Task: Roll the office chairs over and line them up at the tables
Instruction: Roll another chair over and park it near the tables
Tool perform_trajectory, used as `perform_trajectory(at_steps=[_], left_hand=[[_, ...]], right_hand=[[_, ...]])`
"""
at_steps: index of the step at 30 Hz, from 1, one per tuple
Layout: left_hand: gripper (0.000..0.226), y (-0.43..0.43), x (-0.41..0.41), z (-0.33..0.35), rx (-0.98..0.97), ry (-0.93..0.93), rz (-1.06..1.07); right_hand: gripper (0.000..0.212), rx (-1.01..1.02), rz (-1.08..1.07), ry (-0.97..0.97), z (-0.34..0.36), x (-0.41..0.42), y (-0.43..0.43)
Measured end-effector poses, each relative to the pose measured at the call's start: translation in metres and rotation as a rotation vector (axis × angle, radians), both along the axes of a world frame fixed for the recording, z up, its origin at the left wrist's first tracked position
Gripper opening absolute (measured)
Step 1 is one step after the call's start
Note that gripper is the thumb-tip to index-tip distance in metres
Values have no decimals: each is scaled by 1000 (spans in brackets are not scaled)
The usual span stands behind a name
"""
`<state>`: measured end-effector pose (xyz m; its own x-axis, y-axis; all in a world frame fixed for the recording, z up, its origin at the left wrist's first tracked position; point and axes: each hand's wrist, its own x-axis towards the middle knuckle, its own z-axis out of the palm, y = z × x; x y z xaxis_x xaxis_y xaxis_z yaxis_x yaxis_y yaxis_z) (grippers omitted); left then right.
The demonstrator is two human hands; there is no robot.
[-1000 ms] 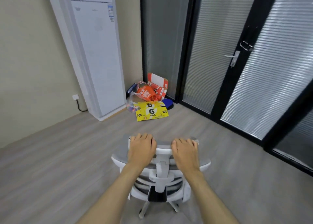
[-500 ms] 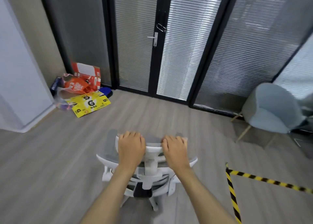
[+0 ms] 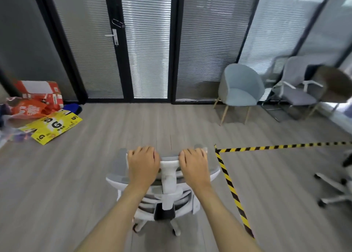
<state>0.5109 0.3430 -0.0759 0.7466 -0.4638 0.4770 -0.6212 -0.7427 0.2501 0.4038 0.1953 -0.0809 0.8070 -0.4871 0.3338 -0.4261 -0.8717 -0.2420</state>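
We have the white office chair (image 3: 167, 187) right in front of us on the wood floor (image 3: 57, 185), just left of the striped tape (image 3: 231, 187); it faces away toward the glass partition (image 3: 148, 42), its headrest running left to right. On casters it should roll lightly but swivel readily, so the stiff headrest top is our hold. Our left hand (image 3: 143, 165) and right hand (image 3: 194, 166) each lie curled over it, fingers together.

A: Any writing you can read here?

B: Only on the yellow box (image 3: 55, 127) flattened on the floor at the left. It carries a big black "G" logo, printed several times over its panels.

A: And the red box (image 3: 39, 91) behind it?

B: It has white panels and a small label, but the print is too small to make out. The orange bag (image 3: 28, 109) beside it shows white characters, too blurred to read.
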Motion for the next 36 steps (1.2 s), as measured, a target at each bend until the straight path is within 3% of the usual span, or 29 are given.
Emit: perform_trajectory(at_steps=[7, 10, 15, 26, 36], left_hand=[[39, -9, -114, 0, 155, -153, -180], [30, -15, -160, 7, 181, -106, -231], [34, -16, -237, 15, 83, -11, -359], [28, -23, -364, -3, -215, -27, -779], [25, -34, -485, 0, -214, 48, -1051]], right_hand=[[38, -70, -125, -236, -3, -135, 5], [35, -47, -199, -247, 0, -190, 7], [31, -60, -312, -219, -1, -279, 24], [20, 20, -589, -298, -3, -442, 87], [26, -47, -873, -194, -1, -571, 133]])
